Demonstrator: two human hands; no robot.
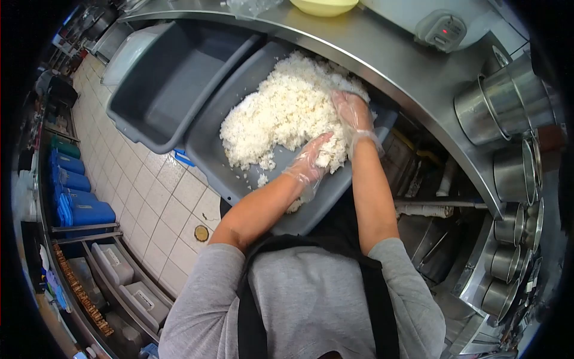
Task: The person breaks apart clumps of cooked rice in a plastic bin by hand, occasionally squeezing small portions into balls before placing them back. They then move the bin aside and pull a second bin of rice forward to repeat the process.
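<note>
A large heap of white cooked rice [281, 105] lies in a grey plastic tub [209, 140] in front of me. My left hand [310, 160], in a clear plastic glove, presses against the near side of the heap, its fingers curved round a clump of rice. Across from it, my right hand [354, 113] wears the same kind of glove and cups the heap's right edge, fingertips partly sunk in the grains. Some rice sits between the two palms. Loose grains are scattered on the tub's bottom near my left wrist.
Left of the rice tub stands a second grey tub [170, 78] with nothing in it. A steel counter [382, 66] curves along the far side, carrying a yellow bowl [324, 6]. Steel pots [505, 102] line the right. Blue containers [84, 209] stand at left beyond the tiled floor [158, 194].
</note>
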